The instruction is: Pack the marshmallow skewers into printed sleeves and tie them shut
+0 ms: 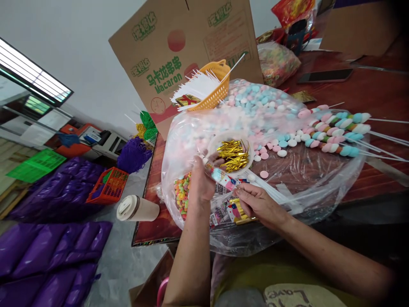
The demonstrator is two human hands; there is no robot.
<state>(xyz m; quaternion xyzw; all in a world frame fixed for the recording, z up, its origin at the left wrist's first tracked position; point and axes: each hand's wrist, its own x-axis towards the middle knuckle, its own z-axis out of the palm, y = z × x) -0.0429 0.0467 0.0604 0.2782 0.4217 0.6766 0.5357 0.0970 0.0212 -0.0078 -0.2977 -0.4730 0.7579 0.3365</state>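
My left hand (203, 177) is closed around the upper part of a slim printed wrapper (222, 177), which looks like a bagged candy skewer. Its contents are mostly hidden by my fingers. My right hand (260, 202) pinches near the wrapper's lower end. Just beyond sits a round white bowl (214, 143) of gold twist ties (234, 155). Flat printed bags (220, 213) and gold strips (244, 219) lie below my hands. White sticks (268, 187) lie to the right, and colourful ring candies (182, 194) to the left.
Pink, blue and white candies (258, 100) fill a large clear plastic bag. Finished candy skewers (338, 134) lie at right. A yellow basket (217, 91) holds white sticks before a cardboard box (191, 42). A lidded cup (138, 208) stands at the table's left edge; a phone (326, 76) lies farther back.
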